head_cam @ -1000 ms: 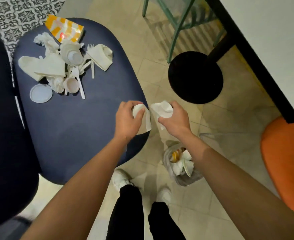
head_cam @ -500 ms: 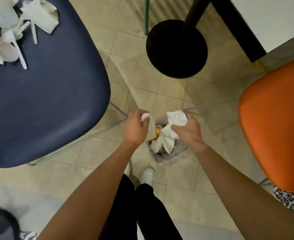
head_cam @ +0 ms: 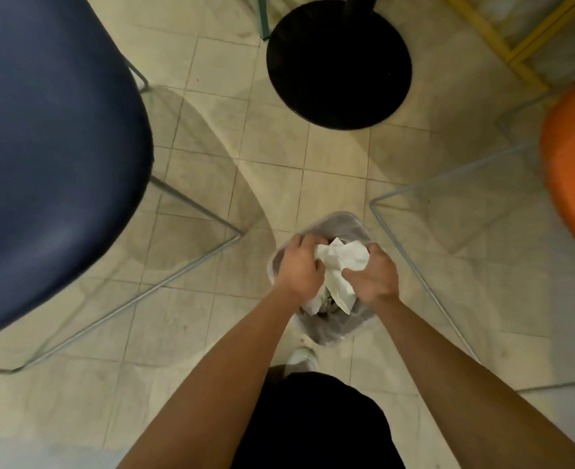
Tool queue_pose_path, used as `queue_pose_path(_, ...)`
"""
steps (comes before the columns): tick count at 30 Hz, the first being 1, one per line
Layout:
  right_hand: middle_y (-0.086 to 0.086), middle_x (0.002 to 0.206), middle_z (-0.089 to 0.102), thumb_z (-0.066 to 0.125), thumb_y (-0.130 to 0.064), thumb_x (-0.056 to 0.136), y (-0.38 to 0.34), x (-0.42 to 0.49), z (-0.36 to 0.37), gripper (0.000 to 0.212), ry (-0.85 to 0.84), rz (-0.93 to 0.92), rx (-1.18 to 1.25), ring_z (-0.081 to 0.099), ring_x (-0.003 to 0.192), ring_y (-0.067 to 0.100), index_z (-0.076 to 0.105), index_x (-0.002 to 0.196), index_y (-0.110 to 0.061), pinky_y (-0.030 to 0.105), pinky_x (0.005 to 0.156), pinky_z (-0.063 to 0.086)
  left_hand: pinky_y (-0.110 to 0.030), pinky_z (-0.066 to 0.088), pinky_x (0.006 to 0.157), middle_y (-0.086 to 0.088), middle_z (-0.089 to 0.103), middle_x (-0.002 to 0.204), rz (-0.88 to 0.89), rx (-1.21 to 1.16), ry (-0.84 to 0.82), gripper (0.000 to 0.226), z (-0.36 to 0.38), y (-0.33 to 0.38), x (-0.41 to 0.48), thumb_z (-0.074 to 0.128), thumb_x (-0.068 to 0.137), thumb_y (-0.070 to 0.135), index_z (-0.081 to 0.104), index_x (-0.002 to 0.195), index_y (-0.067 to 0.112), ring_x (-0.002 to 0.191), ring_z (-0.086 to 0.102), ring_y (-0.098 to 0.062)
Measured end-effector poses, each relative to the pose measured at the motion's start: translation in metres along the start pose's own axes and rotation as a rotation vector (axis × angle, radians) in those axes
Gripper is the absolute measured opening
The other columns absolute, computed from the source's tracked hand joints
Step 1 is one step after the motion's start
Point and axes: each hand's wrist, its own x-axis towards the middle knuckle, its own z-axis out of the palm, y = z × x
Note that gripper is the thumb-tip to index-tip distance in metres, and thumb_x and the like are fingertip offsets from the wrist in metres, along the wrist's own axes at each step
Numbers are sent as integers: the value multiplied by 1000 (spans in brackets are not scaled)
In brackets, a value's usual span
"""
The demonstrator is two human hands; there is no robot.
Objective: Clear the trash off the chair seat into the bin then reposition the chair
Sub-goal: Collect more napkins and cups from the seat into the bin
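Our left hand [head_cam: 300, 267] and right hand [head_cam: 375, 277] each grip crumpled white paper napkins [head_cam: 342, 260] just above the small translucent grey plastic bin [head_cam: 334, 219], near the dark blue padded chair seat [head_cam: 52, 147], so we lower them inside its rim before loosening our fingers.

A black round table base [head_cam: 338, 62] stands on a beige tiled floor [head_cam: 330, 154] (grout lines darkened), flanked by an orange chair seat [head_cam: 573, 170] and a yellow frame [head_cam: 518, 60].
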Motion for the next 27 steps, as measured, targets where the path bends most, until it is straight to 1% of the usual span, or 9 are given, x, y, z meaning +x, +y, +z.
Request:
queue_pose_path(4,12,129,54,71,-24,79,21,31,33,56,51,-35,-120,51,120,30,44,125,-8,37,97,44,-27,29,108,-13,39,136,107,150,-64,46,34,-25,41,47,87,-1,44,131,11,127,38,-26)
queue_pose_path(7,14,140,43,67,-24,84,31,47,51,59,62,-70,-201,39,132,28,37,132,-6,37,105,37,-30,28,108,-11,39,134,169,291,-94,50,53,-42,61,48,86,0,41,133,15,126,37,-27)
queue_pose_path(10,14,138,40,60,-25,88,39,55,68,53,-18,-121,-272,35,131,28,35,130,-5,37,102,37,-36,33,105,-10,39,135,190,392,-162,54,70,-55,74,46,86,3,34,137,15,122,39,-29)
queue_pose_path(12,13,138,39,57,-25,89,40,56,75,51,-60,-110,-268,34,131,28,35,131,-6,41,101,39,-37,32,106,-11,36,140,189,423,-200,60,73,-57,74,45,87,3,26,143,13,124,38,-31)
queue_pose_path(15,12,143,35,58,-26,89,40,57,78,61,-110,-87,-258,29,135,28,28,139,-8,44,106,36,-39,24,112,-14,26,148,132,399,-269,63,74,-59,70,42,93,6,13,149,11,132,30,-34)
queue_pose_path(18,11,148,29,58,-29,89,34,56,72,69,-142,-79,-294,24,139,26,21,144,-9,42,110,32,-38,20,115,-14,19,153,142,370,-264,66,68,-63,68,45,95,17,9,150,11,139,22,-32)
queue_pose_path(20,10,148,29,59,-28,89,30,53,65,70,-133,-84,-309,23,140,25,20,144,-9,40,111,30,-38,20,116,-13,19,155,168,367,-252,72,62,-61,64,51,93,25,9,150,12,142,19,-29)
queue_pose_path(22,10,147,31,60,-27,88,23,43,54,69,-118,-102,-317,26,139,25,23,143,-10,40,110,31,-38,23,116,-12,21,154,184,340,-230,73,52,-53,53,53,92,28,13,150,13,143,20,-27)
queue_pose_path(27,9,142,37,63,-25,85,-1,11,23,64,-109,-130,-307,32,134,26,30,140,-12,41,106,34,-31,28,110,-7,37,147,189,238,-135,63,18,-23,18,58,89,22,31,145,15,137,33,-23)
